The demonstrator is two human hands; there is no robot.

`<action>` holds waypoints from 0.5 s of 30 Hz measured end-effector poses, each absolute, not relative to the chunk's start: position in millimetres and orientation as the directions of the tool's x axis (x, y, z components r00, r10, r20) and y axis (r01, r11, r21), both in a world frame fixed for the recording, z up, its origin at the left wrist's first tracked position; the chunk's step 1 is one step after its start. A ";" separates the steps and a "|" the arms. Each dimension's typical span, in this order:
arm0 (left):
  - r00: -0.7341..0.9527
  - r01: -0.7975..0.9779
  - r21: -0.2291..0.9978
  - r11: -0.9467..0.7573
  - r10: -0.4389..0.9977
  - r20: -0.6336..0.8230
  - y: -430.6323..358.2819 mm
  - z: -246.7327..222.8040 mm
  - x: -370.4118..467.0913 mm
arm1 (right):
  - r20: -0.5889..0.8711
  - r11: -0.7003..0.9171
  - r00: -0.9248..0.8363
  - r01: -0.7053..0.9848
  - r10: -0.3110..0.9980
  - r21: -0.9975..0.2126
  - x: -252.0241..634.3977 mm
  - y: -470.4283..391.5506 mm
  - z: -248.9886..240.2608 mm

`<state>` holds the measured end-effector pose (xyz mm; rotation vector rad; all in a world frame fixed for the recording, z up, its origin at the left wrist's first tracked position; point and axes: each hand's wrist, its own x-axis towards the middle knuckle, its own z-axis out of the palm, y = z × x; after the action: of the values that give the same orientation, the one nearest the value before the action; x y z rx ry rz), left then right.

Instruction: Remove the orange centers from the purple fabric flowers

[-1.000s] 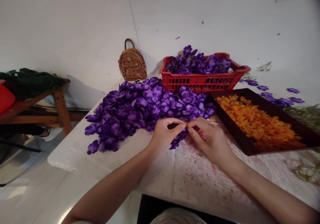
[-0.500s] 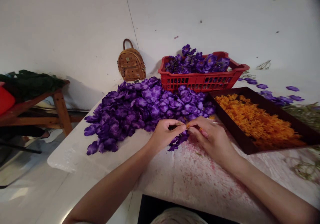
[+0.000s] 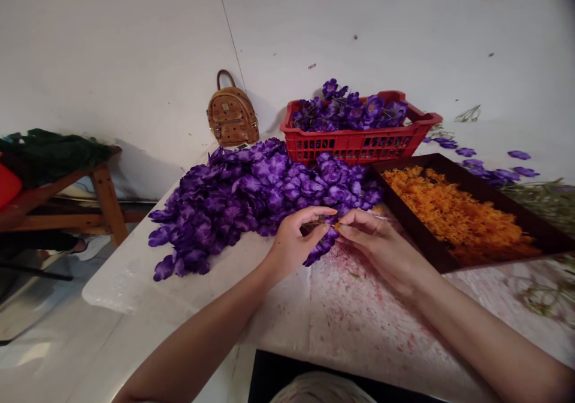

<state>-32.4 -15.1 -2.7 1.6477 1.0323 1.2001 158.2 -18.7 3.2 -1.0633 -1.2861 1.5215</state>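
Observation:
My left hand (image 3: 294, 241) is pinched on a thin stem of an artificial flower, whose purple petals (image 3: 322, 248) show just below its fingertips. Thumb and forefinger of my right hand (image 3: 380, 241) close on a small orange flower centre (image 3: 336, 226) at the tip of that stem. The fingertips of both hands nearly meet. Behind them spreads a heap of loose purple petals (image 3: 242, 187). To the right, a dark shallow box (image 3: 442, 258) holds many orange flower centres (image 3: 462, 211).
A red plastic basket (image 3: 359, 139) of finished-looking purple flowers (image 3: 354, 108) stands at the back. Beside it a brown backpack (image 3: 233, 118) rests against the wall. Green stems (image 3: 543, 202) and stray petals lie at the right. A wooden bench (image 3: 108, 202) stands left of the table (image 3: 188, 307).
The purple petals under the fingertips have turned and show more fully. My right hand's fingers have straightened slightly, and the whole view has shifted a little.

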 end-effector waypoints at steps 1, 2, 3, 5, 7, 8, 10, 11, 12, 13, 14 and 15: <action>0.205 0.145 0.938 -0.314 0.937 0.282 -15.4 -2.6 -31.7 | -0.081 -0.108 -0.265 -0.090 0.961 -0.990 157.3 -19.0 3.5; 0.200 0.149 0.941 -0.305 0.941 0.273 -15.6 -2.8 -31.3 | -0.076 -0.103 -0.260 -0.093 0.963 -0.990 156.9 -19.1 4.0; 0.189 0.155 0.945 -0.289 0.947 0.259 -15.6 -3.0 -30.9 | -0.065 -0.092 -0.254 -0.094 0.965 -0.991 156.9 -19.0 4.5; 0.158 0.166 0.955 -0.247 0.962 0.222 -15.2 -4.1 -30.7 | -0.032 -0.053 -0.234 -0.084 0.972 -0.995 157.6 -18.5 5.1; 0.131 0.162 0.965 -0.205 0.974 0.185 -14.2 -5.6 -31.1 | 0.007 -0.006 -0.208 -0.059 0.978 -0.998 158.3 -18.5 5.0; 0.118 0.156 0.970 -0.188 0.978 0.171 -13.5 -6.3 -31.4 | 0.024 0.016 -0.196 -0.041 0.980 -0.999 158.4 -18.6 5.0; 0.095 0.140 0.978 -0.156 0.985 0.143 -12.4 -7.3 -32.0 | 0.054 0.055 -0.192 0.000 0.980 -0.998 158.1 -19.1 5.3; 0.087 0.131 0.981 -0.142 0.987 0.132 -12.1 -7.4 -32.2 | 0.068 0.074 -0.203 0.019 0.977 -0.997 157.7 -19.3 5.6; 0.080 0.122 0.983 -0.134 0.989 0.125 -11.9 -7.2 -32.3 | 0.084 0.094 -0.218 0.035 0.972 -0.995 157.3 -19.2 5.9; 0.075 0.112 0.985 -0.129 0.990 0.121 -12.0 -6.8 -32.4 | 0.102 0.117 -0.232 0.053 0.967 -0.992 157.0 -18.9 6.0; 0.076 0.102 0.987 -0.126 0.990 0.119 -12.2 -6.2 -32.2 | 0.123 0.144 -0.241 0.073 0.963 -0.987 156.9 -18.2 5.8; 0.080 0.093 0.988 -0.122 0.990 0.115 -12.6 -5.4 -32.0 | 0.144 0.172 -0.243 0.095 0.959 -0.981 156.9 -17.3 5.3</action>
<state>-32.0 -12.6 -5.4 1.4034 1.1656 1.1920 156.9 -17.3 5.3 -1.0496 -1.5407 1.1999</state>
